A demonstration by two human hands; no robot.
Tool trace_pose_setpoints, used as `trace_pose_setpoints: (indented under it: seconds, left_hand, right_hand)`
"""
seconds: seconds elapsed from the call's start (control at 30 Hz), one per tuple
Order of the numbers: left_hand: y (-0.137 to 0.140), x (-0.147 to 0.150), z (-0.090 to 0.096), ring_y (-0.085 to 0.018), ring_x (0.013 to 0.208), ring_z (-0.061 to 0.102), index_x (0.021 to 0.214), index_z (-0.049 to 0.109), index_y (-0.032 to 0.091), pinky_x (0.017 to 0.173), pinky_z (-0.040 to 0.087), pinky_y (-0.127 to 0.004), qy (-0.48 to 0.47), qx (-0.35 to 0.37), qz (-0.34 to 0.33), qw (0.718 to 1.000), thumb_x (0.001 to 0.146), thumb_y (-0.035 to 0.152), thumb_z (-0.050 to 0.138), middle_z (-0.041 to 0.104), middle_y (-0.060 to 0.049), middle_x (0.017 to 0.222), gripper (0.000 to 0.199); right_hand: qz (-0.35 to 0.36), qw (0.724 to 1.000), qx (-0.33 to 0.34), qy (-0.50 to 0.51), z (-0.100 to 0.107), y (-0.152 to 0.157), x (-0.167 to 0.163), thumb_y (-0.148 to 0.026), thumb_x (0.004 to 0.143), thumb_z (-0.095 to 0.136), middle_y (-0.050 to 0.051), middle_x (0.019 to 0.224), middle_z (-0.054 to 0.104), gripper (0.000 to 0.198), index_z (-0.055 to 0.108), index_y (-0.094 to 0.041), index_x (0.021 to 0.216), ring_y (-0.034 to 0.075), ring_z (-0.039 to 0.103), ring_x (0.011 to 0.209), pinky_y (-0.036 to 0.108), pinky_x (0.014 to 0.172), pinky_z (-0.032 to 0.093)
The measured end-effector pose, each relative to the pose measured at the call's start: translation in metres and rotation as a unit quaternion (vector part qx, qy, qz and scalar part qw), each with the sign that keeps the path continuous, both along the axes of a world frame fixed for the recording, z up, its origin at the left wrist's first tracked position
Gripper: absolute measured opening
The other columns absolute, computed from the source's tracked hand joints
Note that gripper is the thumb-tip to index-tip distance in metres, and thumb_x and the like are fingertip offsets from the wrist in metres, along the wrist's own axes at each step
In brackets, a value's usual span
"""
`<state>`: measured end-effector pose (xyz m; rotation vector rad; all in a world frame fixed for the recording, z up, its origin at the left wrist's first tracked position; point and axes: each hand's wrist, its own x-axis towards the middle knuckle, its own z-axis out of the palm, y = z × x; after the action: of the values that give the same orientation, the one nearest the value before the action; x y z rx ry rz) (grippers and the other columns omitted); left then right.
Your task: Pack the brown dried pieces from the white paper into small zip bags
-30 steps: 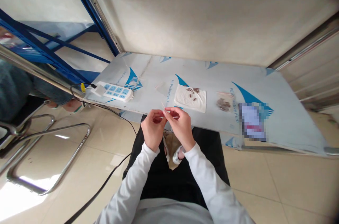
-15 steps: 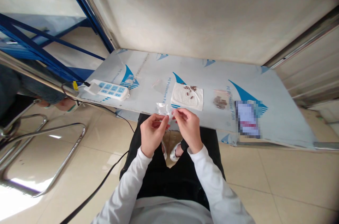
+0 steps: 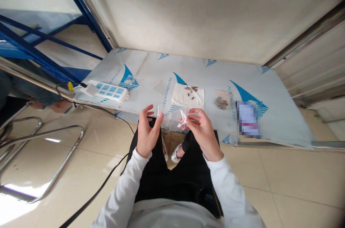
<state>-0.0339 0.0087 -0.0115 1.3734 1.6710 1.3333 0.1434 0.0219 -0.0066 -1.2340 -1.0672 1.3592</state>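
My right hand [image 3: 203, 131] pinches a small clear plastic bag [image 3: 182, 119] that catches the light at the table's near edge. To its left, my left hand [image 3: 148, 132] has thumb and fingers spread apart. A faint clear glint shows by the left thumb; whether it is loose plastic I cannot make out. Just beyond the hands lies a folded white cloth [image 3: 179, 96], with several small dark brown pieces [image 3: 192, 90] scattered on it. Right of the cloth rests a clear bag of brown pieces [image 3: 221, 103].
A white power strip [image 3: 109, 91] lies at the left of the film-covered table [image 3: 151, 69]. Another clear plastic bag [image 3: 159, 85] is near the middle. A blurred-out phone-like object [image 3: 248, 119] lies at right. A metal-framed chair [image 3: 61, 163] and a person's leg [image 3: 32, 84] are at left.
My hands were together at the clear bag and have parted. The right hand moved right with the bag; the left moved left and its fingers spread. The view shifted slightly.
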Motion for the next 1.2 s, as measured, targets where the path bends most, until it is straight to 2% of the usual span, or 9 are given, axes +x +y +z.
trace_pose_setpoints:
  seconds: [0.13, 0.23, 0.4, 0.57, 0.67, 0.8, 0.9, 1.03, 1.2]
  left_hand:
    - [0.005, 0.002, -0.012, -0.011, 0.060, 0.059, 0.093, 0.063, 0.015, 0.055, 0.047, -0.023, -0.237, -0.108, -0.099, 0.960, 0.086, 0.050, 0.056, 0.068, -0.006, 0.084, 0.036]
    - [0.001, 0.007, -0.016, -0.007, 0.047, 0.049, 0.080, 0.061, 0.014, 0.044, 0.039, -0.020, -0.262, -0.113, -0.073, 0.956, 0.084, 0.049, 0.059, 0.063, -0.002, 0.070, 0.035]
    - [-0.009, 0.002, -0.009, -0.022, 0.088, 0.066, 0.105, 0.062, 0.015, 0.074, 0.055, -0.034, 0.002, -0.035, -0.069, 0.997, 0.081, 0.050, 0.062, 0.069, -0.012, 0.104, 0.042]
    - [-0.002, 0.012, 0.014, -0.035, 0.137, 0.038, 0.145, 0.030, 0.019, 0.114, 0.029, -0.052, 0.261, 0.091, -0.260, 0.925, 0.057, 0.050, 0.082, 0.043, -0.018, 0.146, 0.107]
    - [0.008, 0.026, 0.013, -0.030, 0.117, 0.057, 0.131, 0.046, 0.021, 0.104, 0.042, -0.046, 0.271, 0.081, -0.324, 0.903, 0.065, 0.034, 0.079, 0.062, -0.012, 0.123, 0.076]
    - [0.013, 0.028, -0.005, -0.020, 0.088, 0.066, 0.099, 0.056, 0.022, 0.082, 0.052, -0.032, 0.215, 0.048, -0.252, 0.942, 0.075, 0.028, 0.070, 0.068, -0.004, 0.092, 0.029]
    - [0.007, 0.021, -0.018, -0.016, 0.077, 0.067, 0.097, 0.055, 0.023, 0.075, 0.052, -0.027, 0.173, 0.027, -0.193, 0.965, 0.076, 0.036, 0.070, 0.067, -0.001, 0.082, 0.029]
    - [-0.002, 0.017, -0.024, -0.016, 0.074, 0.067, 0.096, 0.056, 0.023, 0.071, 0.052, -0.026, 0.160, 0.002, -0.189, 0.969, 0.077, 0.037, 0.070, 0.068, 0.000, 0.081, 0.028]
    - [-0.006, 0.012, -0.027, -0.016, 0.072, 0.067, 0.096, 0.056, 0.022, 0.070, 0.052, -0.027, 0.150, -0.017, -0.183, 0.971, 0.077, 0.037, 0.069, 0.068, -0.001, 0.079, 0.027]
  right_hand:
    - [0.038, 0.999, 0.037, -0.009, 0.001, -0.004, 0.011, -0.039, 0.080, 0.068, 0.000, 0.074, 0.068, 0.023, 0.053, -0.022, 0.080, 0.014, 0.064, 0.060, 0.027, 0.062, 0.054]
    - [0.070, 0.996, 0.032, -0.043, 0.000, -0.007, 0.019, -0.037, 0.082, 0.067, 0.001, 0.073, 0.067, 0.018, 0.066, -0.019, 0.086, 0.013, 0.062, 0.063, 0.027, 0.065, 0.053]
    - [0.101, 0.993, -0.016, -0.052, -0.003, -0.006, 0.028, -0.035, 0.073, 0.075, 0.003, 0.082, 0.072, 0.035, 0.071, -0.018, 0.104, 0.016, 0.066, 0.074, 0.030, 0.073, 0.054]
    - [0.131, 0.977, 0.037, -0.165, 0.005, -0.009, 0.025, -0.029, 0.071, 0.076, 0.002, 0.081, 0.071, 0.032, 0.071, -0.019, 0.102, 0.017, 0.065, 0.073, 0.029, 0.069, 0.053]
    - [0.161, 0.950, 0.090, -0.251, 0.018, -0.011, 0.021, -0.022, 0.072, 0.073, 0.000, 0.079, 0.072, 0.017, 0.070, -0.021, 0.089, 0.015, 0.064, 0.068, 0.027, 0.067, 0.052]
    - [0.153, 0.944, 0.121, -0.266, 0.017, 0.017, 0.035, -0.029, 0.080, 0.066, 0.001, 0.082, 0.072, 0.013, 0.063, -0.022, 0.092, 0.016, 0.067, 0.073, 0.028, 0.068, 0.053]
    - [0.050, 0.906, 0.165, -0.386, -0.009, 0.068, 0.057, -0.020, 0.084, 0.057, 0.005, 0.089, 0.072, 0.013, 0.065, -0.020, 0.094, 0.018, 0.067, 0.076, 0.032, 0.072, 0.053]
    - [0.121, 0.813, 0.199, -0.534, -0.049, 0.129, 0.075, -0.002, 0.077, 0.056, 0.009, 0.102, 0.070, 0.026, 0.071, -0.018, 0.092, 0.021, 0.063, 0.096, 0.036, 0.092, 0.048]
    - [0.176, 0.785, 0.208, -0.556, -0.067, 0.148, 0.074, -0.006, 0.080, 0.060, 0.009, 0.094, 0.070, 0.018, 0.073, -0.018, 0.082, 0.020, 0.061, 0.093, 0.033, 0.088, 0.048]
